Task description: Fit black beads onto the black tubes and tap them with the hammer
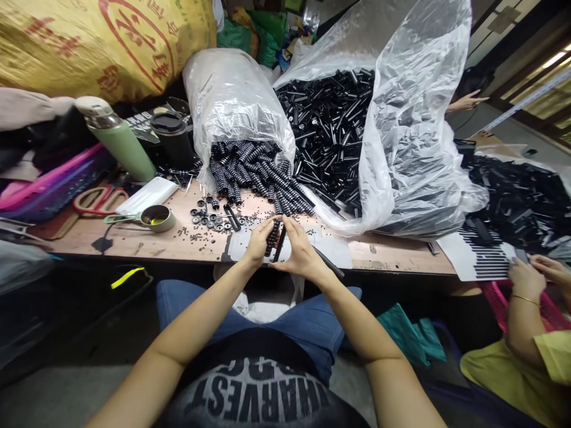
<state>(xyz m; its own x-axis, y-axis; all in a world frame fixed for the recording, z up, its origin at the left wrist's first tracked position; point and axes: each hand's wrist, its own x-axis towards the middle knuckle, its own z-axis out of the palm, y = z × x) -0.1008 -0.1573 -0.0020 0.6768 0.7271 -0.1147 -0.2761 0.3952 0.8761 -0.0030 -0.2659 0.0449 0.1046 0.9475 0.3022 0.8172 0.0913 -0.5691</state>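
Above the bench's front edge, my left hand is closed around a black ribbed rod with pale bands. My right hand grips a smooth black tube right beside it; whether the two pieces touch, I cannot tell. Fingertips of both hands nearly meet at the top. Under the hands lies a pale flat sheet. Just beyond, a heap of similar ribbed rods spills from a plastic bag. To the left are small round discs and a short black cylinder.
A large plastic bag of black tubes stands behind. On the left are a green bottle, a black cup, red-handled scissors and a small metal pan. At right, a co-worker's hands work by a striped sheet.
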